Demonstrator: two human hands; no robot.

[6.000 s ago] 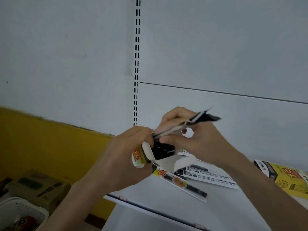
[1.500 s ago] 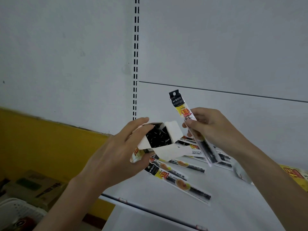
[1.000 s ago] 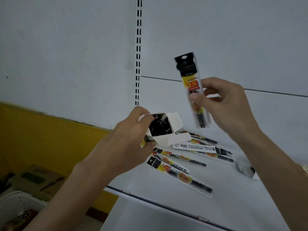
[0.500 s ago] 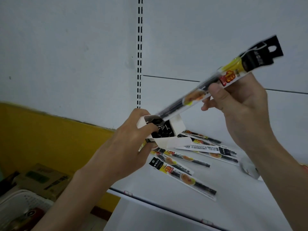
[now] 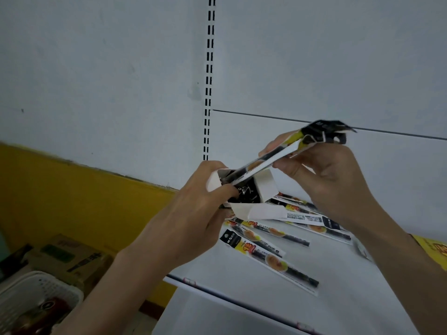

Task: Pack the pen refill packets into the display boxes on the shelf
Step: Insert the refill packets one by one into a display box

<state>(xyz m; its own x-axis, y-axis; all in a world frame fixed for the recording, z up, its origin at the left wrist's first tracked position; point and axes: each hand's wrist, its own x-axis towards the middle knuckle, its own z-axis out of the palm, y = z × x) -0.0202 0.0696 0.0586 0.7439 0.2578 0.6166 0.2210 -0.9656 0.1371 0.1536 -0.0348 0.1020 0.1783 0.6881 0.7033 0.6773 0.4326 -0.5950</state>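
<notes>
My left hand (image 5: 193, 213) grips a small white display box (image 5: 264, 186) held above the shelf, its flaps open and black packet tops showing inside. My right hand (image 5: 324, 175) pinches a long pen refill packet (image 5: 273, 159) near its black hanger end; the packet slants down to the left and its lower tip sits inside the box mouth. Several more refill packets (image 5: 268, 257) lie loose on the white shelf (image 5: 242, 286) under my hands.
A yellow box (image 5: 435, 252) lies at the shelf's right edge. Below left stand a cardboard carton (image 5: 65, 257) and a white plastic basket (image 5: 36, 296) on the floor. A slotted upright (image 5: 209, 76) runs up the white back panel.
My right hand has come down and pushed the held packet further into the box. The packet's hanger end is lower than half a second ago.
</notes>
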